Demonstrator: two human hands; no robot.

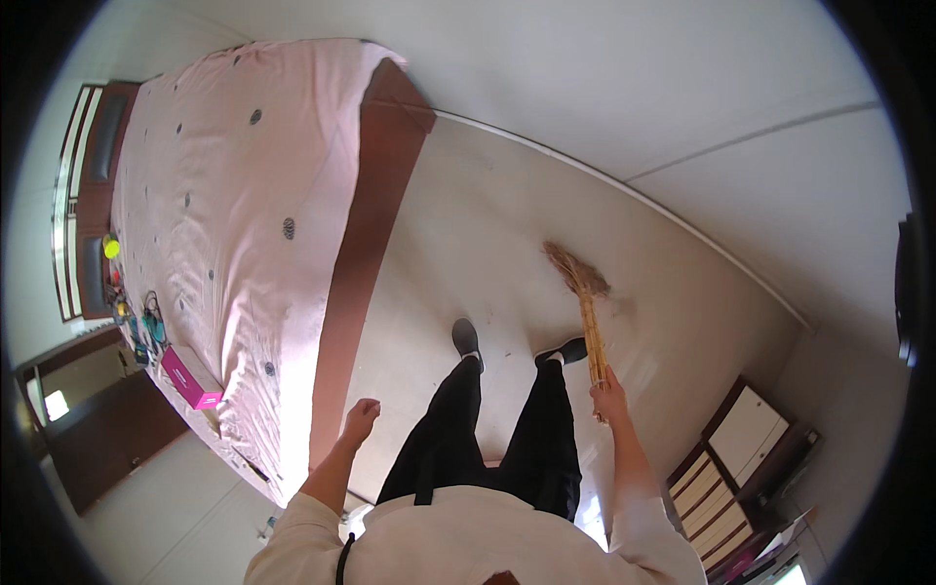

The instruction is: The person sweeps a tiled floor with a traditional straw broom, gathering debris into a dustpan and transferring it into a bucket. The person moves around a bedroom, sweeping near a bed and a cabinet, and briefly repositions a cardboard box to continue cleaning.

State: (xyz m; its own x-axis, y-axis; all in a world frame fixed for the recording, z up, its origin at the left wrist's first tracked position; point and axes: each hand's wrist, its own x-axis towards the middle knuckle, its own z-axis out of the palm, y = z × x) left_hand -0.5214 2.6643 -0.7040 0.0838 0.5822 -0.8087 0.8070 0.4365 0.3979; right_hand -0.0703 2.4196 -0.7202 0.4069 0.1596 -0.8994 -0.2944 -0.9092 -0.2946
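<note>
My right hand [611, 401] grips the lower end of a short broom's bundled yellow cane handle [593, 329]. The handle slants up and away, past my right foot. Its brown fibre bristles [574, 265] are spread over the pale floor [482, 212], with a greyish-brown clump of dust or fibre [596, 281] at their right edge. My left hand [361, 420] hangs by my left side near the bed's edge, fingers curled in, with nothing seen in it.
At left is a bed with a pink patterned sheet [241, 183] and a reddish-brown wooden frame [369, 241]. A magenta box [191, 377] and several small items lie on it. A white wall [702, 88] bounds the floor ahead. Drawered furniture [747, 437] stands at lower right.
</note>
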